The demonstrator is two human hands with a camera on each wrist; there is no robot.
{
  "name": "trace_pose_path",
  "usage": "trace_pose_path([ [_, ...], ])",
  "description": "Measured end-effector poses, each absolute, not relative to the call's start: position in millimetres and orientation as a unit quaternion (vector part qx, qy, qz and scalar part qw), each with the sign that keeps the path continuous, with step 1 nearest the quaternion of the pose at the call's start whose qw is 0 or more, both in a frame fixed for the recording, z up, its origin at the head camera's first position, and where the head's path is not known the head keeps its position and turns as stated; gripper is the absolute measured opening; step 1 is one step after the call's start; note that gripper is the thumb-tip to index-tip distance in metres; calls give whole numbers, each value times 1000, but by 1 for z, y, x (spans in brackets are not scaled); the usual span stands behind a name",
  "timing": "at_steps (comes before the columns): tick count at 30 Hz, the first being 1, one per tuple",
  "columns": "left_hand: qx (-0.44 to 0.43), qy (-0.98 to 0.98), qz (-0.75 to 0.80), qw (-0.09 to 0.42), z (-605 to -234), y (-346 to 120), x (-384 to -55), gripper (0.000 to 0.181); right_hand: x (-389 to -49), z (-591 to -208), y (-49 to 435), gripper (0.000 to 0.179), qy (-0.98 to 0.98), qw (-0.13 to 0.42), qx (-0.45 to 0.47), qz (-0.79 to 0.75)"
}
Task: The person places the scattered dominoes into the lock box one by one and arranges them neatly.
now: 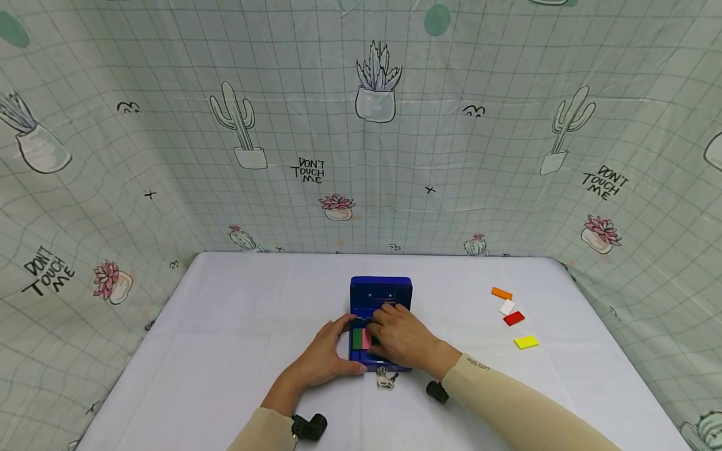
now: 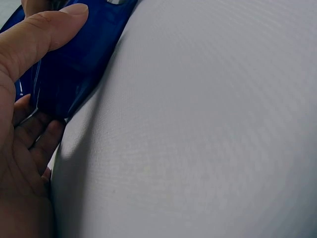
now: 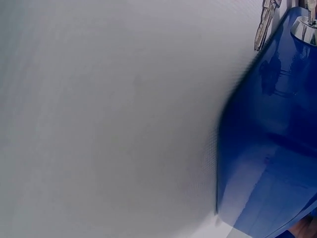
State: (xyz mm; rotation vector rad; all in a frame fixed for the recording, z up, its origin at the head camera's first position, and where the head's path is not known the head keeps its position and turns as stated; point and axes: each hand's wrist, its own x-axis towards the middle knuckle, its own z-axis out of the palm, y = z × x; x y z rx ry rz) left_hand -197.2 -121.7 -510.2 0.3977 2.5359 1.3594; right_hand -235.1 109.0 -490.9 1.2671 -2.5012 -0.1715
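Note:
A small blue lockbox (image 1: 380, 288) stands on the table with its lid raised. My left hand (image 1: 321, 357) holds its left side, the thumb at the front and the other fingers farther back. The left wrist view shows that thumb against the box's blue front (image 2: 74, 64). My right hand (image 1: 403, 335) reaches into the box with bent fingers; whether they pinch anything is hidden. Inside, a green block (image 1: 357, 339) lies beside a pink block (image 1: 366, 339). Keys (image 1: 386, 379) hang from the lock (image 3: 304, 29) at the front.
To the right lie several flat pieces: an orange one (image 1: 501, 293), a white one (image 1: 507, 307), a red one (image 1: 514, 319) and a yellow one (image 1: 526, 342). A white cloth (image 1: 225, 326) covers the table. Behind hangs a patterned curtain (image 1: 395, 156).

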Motion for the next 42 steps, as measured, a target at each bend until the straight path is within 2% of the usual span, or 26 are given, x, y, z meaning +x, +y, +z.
trace_pose_path([
  [8, 135, 867, 464, 118, -511, -122, -197, 106, -237, -493, 110, 42, -871, 203, 445, -47],
  [24, 133, 867, 466, 117, -511, -121, -197, 106, -234, -485, 126, 39, -880, 212, 424, -33],
  [42, 106, 873, 460, 122, -510, -117, -195, 107, -223, -476, 207, 34, -903, 247, 351, -1],
])
